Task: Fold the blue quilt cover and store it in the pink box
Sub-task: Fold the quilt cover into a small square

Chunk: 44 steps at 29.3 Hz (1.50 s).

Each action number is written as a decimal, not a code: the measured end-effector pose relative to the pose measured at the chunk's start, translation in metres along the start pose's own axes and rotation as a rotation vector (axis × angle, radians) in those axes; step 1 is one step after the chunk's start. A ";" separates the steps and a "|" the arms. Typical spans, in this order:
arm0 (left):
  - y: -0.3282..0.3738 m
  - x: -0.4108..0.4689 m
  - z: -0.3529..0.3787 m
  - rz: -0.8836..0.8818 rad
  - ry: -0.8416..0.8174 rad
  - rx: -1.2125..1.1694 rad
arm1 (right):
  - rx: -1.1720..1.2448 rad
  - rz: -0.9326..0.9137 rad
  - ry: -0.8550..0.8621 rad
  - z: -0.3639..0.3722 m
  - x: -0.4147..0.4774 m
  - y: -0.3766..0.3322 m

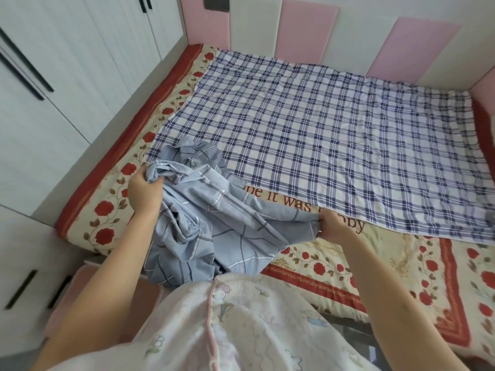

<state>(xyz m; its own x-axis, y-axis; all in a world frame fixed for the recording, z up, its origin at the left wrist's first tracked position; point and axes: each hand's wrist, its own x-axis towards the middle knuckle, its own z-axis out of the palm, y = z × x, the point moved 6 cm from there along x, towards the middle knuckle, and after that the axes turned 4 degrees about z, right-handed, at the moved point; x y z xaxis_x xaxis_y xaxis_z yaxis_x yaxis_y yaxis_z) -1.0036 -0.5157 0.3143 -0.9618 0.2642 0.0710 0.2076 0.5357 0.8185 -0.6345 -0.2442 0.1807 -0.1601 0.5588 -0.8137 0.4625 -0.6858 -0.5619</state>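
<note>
My cream-and-red rose-patterned bed has its far half under a flat navy-checked sheet, roomy for spreading. The crumpled pale-blue quilt cover sits bunched at the near left edge, not yet folded. What looks like the pink box waits below that edge. My left hand grips a bunch and my right hand pinches a hem, apart.

The near edge of the blue quilt cover disappears behind the person's pyjama top. The fingertips of both hands, left hand and right hand, are buried in the cloth they grip. The pink box, near left, shows only as a strip beside the left forearm. The lettering on the floral bedspread is partly covered and cannot be read whole. The picture's right edge cuts off the plaid sheet.
</note>
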 end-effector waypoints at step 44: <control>-0.068 0.018 -0.015 -0.300 -0.028 -0.179 | -0.365 0.144 -0.008 -0.045 0.014 -0.044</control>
<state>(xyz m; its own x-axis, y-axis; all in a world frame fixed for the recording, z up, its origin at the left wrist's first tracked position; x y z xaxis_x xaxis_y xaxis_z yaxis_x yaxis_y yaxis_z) -1.0377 -0.5595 0.2690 -0.9694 0.1397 -0.2018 -0.1206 0.4447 0.8875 -0.6176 -0.1856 0.2010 -0.0771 0.4640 -0.8825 0.7601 -0.5454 -0.3531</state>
